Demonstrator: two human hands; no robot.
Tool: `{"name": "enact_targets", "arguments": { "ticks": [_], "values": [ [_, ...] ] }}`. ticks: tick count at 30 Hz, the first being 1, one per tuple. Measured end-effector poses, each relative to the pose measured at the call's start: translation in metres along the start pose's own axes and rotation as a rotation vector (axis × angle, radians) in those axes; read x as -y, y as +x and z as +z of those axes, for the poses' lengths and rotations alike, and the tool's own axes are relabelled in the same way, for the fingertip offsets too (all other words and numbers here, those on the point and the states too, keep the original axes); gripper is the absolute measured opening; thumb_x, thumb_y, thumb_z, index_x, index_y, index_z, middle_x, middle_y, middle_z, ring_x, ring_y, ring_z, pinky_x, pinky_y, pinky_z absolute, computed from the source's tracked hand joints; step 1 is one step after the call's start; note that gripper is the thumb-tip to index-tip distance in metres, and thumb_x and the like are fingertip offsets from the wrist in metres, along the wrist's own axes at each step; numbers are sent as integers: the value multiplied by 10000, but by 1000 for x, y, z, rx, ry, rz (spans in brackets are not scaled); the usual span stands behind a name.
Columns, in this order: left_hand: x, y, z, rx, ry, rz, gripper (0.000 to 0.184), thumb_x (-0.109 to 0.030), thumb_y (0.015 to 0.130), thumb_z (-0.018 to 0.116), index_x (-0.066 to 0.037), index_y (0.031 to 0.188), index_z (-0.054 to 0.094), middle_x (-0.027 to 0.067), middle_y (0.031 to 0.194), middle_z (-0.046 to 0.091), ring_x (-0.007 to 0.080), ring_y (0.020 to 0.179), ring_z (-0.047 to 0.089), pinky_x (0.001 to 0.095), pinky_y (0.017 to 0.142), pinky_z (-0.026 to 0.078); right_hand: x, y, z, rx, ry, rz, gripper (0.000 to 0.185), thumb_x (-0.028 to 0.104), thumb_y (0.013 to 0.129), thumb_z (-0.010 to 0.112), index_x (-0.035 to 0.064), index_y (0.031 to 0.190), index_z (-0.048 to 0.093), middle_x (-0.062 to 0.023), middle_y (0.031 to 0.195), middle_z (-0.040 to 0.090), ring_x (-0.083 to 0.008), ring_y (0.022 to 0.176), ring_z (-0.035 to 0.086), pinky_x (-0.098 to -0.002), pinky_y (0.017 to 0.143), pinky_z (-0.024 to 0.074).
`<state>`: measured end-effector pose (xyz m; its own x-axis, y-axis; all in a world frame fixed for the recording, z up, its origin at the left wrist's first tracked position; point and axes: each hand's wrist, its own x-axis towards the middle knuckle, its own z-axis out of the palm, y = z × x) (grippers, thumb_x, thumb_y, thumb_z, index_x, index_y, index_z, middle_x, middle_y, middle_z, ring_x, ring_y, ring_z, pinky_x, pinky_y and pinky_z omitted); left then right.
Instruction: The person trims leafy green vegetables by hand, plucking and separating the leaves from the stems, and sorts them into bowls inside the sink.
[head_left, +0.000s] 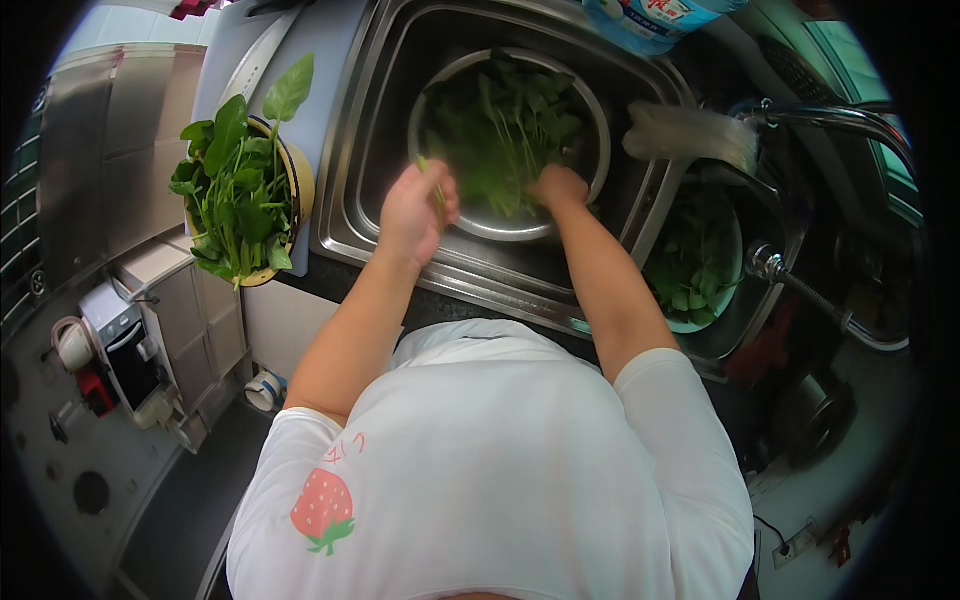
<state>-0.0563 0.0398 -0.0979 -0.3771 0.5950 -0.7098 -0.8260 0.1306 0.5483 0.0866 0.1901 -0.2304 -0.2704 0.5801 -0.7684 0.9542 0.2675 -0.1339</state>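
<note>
A round metal basin (524, 232) stands in the steel sink (390, 130), holding leafy greens (510, 120) with long stems. Over the basin's left edge, my left hand (418, 205) is closed around green stems, their ends poking out above the fingers. Inside the basin at the lower right, my right hand (558, 187) has its fingers bent down at the stems; the fingertips are blurred, and what they hold cannot be made out.
A yellow-rimmed bowl (303, 190) heaped with greens sits at the left by a pale board (335, 50) with a knife. Right of the basin are a faucet (830, 115), another bowl of greens (738, 240) and a blue bottle (650, 22).
</note>
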Motion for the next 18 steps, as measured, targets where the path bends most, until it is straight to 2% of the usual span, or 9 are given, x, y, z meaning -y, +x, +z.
{"name": "enact_targets", "arguments": {
  "ticks": [1, 2, 3, 5, 8, 11, 12, 15, 18],
  "values": [
    [3, 2, -3, 35, 13, -36, 74, -161, 896, 518, -100, 863, 494, 8, 621, 472, 116, 535, 462, 233, 464, 362, 3, 0, 6, -13, -46, -21, 420, 393, 746, 634, 44, 977, 660, -153, 1006, 645, -285, 935, 622, -370, 764, 493],
    [12, 4, -2, -14, 74, -19, 92, -155, 868, 572, -111, 837, 498, -25, 561, 395, 87, 475, 373, 220, 427, 268, 3, 0, 9, 1, 18, -7, 399, 369, 745, 622, 49, 980, 663, -165, 1028, 635, -308, 943, 616, -376, 768, 491],
    [19, 10, -7, -43, 94, -96, 107, -157, 842, 614, -112, 828, 519, -37, 545, 356, 70, 463, 345, 222, 415, 255, 5, -3, 6, -7, 88, -22, 373, 349, 739, 636, 46, 955, 665, -148, 980, 645, -290, 897, 624, -367, 740, 491],
    [32, 17, -8, -50, 188, -196, 92, -190, 851, 613, -119, 831, 557, -44, 575, 415, 66, 500, 391, 214, 433, 280, 6, -17, -2, -23, 224, -51, 322, 309, 727, 663, 40, 904, 671, -115, 884, 664, -253, 806, 639, -349, 685, 492],
    [55, 29, 6, -160, 263, -233, 118, -242, 858, 609, -126, 853, 586, -56, 629, 485, 65, 565, 445, 209, 472, 317, 0, -60, -25, 205, 780, -271, 288, 292, 757, 640, 14, 833, 659, -85, 738, 637, -165, 665, 589, -299, 606, 445],
    [60, 26, 24, -86, 246, -270, 160, -292, 858, 608, -133, 845, 594, -71, 697, 530, 67, 626, 480, 209, 514, 345, 2, -96, -21, 83, 1016, -410, 284, 283, 790, 609, 1, 784, 641, -47, 656, 593, -107, 600, 515, -268, 566, 399],
    [57, 22, 26, -41, 302, -217, 178, -313, 852, 614, -138, 870, 588, -75, 721, 537, 65, 631, 486, 216, 523, 349, 3, -101, -20, 5, 1005, -476, 281, 276, 824, 581, 4, 781, 633, -38, 652, 587, -111, 599, 513, -261, 566, 401],
    [43, 13, 30, 4, 189, -287, 164, -303, 853, 614, -153, 908, 582, -79, 757, 559, 60, 641, 495, 217, 537, 351, 2, -116, -27, 31, 994, -533, 287, 284, 841, 568, 8, 793, 633, -37, 648, 578, -111, 609, 515, -266, 563, 397],
    [33, 5, 26, 87, 229, -217, 207, -220, 835, 638, -169, 1029, 589, -79, 786, 583, 48, 651, 494, 217, 554, 352, 7, -123, -28, -3, 969, -614, 274, 277, 872, 546, 23, 818, 632, -14, 657, 570, -80, 606, 496, -237, 547, 380]
  ]
}}
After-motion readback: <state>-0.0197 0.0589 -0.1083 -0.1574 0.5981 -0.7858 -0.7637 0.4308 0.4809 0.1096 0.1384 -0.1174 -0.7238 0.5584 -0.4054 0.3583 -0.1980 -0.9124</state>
